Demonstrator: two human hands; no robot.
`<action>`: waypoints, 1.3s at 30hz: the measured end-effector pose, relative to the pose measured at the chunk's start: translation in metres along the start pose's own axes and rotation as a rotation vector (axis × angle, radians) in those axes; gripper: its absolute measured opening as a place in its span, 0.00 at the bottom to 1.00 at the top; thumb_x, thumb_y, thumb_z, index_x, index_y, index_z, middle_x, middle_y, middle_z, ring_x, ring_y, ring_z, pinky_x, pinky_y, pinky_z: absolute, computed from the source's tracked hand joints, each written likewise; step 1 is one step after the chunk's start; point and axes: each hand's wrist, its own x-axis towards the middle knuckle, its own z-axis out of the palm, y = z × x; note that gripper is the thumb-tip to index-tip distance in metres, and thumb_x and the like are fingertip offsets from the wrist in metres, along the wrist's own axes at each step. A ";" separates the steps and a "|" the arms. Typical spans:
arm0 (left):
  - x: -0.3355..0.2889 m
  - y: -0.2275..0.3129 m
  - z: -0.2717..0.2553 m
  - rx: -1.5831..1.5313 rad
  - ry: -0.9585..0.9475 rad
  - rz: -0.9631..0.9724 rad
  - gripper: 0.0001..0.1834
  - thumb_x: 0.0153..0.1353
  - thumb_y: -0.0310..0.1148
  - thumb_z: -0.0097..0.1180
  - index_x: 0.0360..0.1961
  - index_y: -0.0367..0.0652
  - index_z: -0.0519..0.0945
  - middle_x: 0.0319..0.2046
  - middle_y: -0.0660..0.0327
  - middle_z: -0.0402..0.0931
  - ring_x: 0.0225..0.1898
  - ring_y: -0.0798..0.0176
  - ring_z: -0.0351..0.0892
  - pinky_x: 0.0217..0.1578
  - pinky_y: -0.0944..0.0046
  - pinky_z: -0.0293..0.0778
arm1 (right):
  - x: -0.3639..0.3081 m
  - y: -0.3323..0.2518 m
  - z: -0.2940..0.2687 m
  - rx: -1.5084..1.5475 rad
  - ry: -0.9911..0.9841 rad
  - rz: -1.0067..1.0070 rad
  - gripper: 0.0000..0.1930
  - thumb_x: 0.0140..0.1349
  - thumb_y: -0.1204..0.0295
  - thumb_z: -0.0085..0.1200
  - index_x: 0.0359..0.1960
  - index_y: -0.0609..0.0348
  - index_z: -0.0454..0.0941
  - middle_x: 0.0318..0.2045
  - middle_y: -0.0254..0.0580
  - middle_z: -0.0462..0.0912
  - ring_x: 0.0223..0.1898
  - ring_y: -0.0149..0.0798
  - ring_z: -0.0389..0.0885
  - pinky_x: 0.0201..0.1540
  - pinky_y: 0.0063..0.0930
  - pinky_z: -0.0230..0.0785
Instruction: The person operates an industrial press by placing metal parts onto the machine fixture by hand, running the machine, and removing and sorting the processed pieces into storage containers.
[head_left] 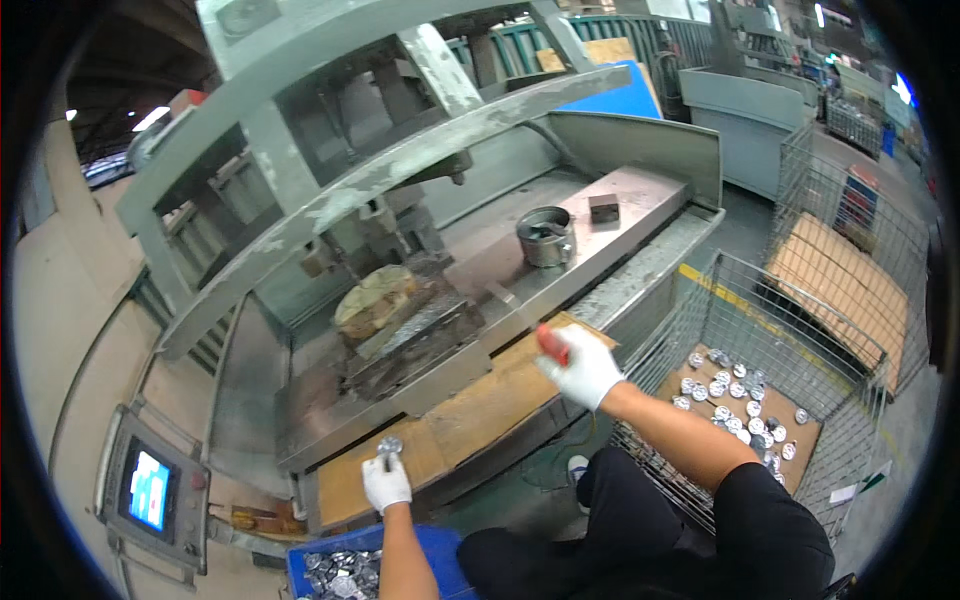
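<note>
My left hand (387, 482), in a white glove, pinches a small round silvery metal part (390, 445) over the tan board (450, 443) along the machine's front edge. My right hand (582, 368), gloved too, is wrapped round the red handle of a tool (552, 344). A pale, blurred strip reaches from near that handle toward the machine bed; I cannot tell what kind of tool it is. Left of the right hand, a dark metal fixture (420, 330) sits on the bed, with a yellowish rounded piece (375, 300) behind it.
A metal pot (545, 250) and a small metal block (604, 209) stand on the bed. The grey press frame (330, 200) arches above. Below my left arm is a blue bin (430, 552) of metal parts. A wire cage (720, 300) at right holds round parts. A control screen (150, 490) stands left.
</note>
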 end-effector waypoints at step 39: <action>0.010 0.004 -0.015 -0.129 0.031 0.233 0.09 0.60 0.37 0.61 0.34 0.44 0.82 0.33 0.53 0.78 0.34 0.46 0.79 0.36 0.52 0.76 | 0.048 0.252 -0.011 -0.126 0.540 -0.008 0.26 0.56 0.81 0.57 0.59 0.60 0.71 0.50 0.52 0.79 0.48 0.45 0.80 0.56 0.33 0.69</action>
